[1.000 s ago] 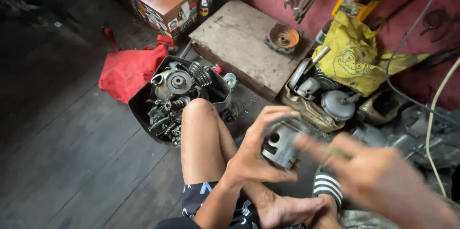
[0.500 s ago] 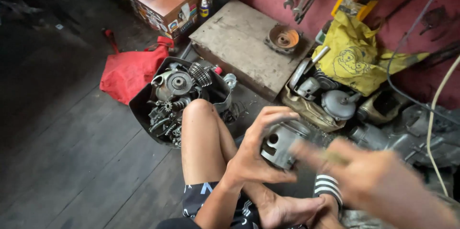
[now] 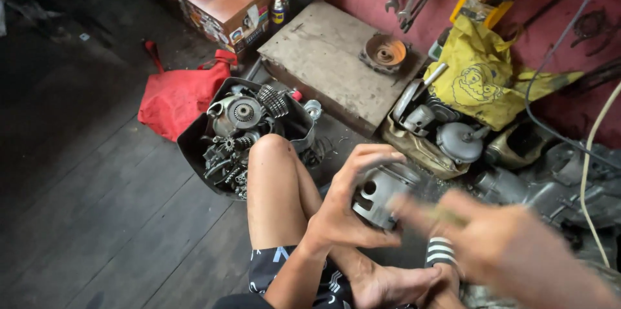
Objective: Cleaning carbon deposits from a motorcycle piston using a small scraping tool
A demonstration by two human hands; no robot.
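The left hand (image 3: 346,209) wraps a grey metal piston (image 3: 381,194), fingers curled over its crown and thumb under the skirt, holding it above the bare knee (image 3: 275,154) near the middle of the view. The right hand (image 3: 511,251) comes in from four o'clock, blurred with motion; something thin and yellowish shows between its fingers, but I cannot tell what it is, nor how tightly that grip is closed. The piston is a short, dull cast cylinder with a round pin hole in its side; it looks smooth and probably oily, so it could slip out of a one-handed hold and fall onto the dark wooden floor (image 3: 97,205) or the foot below. At ten o'clock a black tub (image 3: 194,154) holds toothed gears and greasy engine parts, with a crumpled red cloth (image 3: 178,95) beside it. At twelve o'clock lies a worn wooden board (image 3: 330,63) carrying a rusty round part (image 3: 385,52); at two o'clock, a wrinkled yellow bag (image 3: 482,86).
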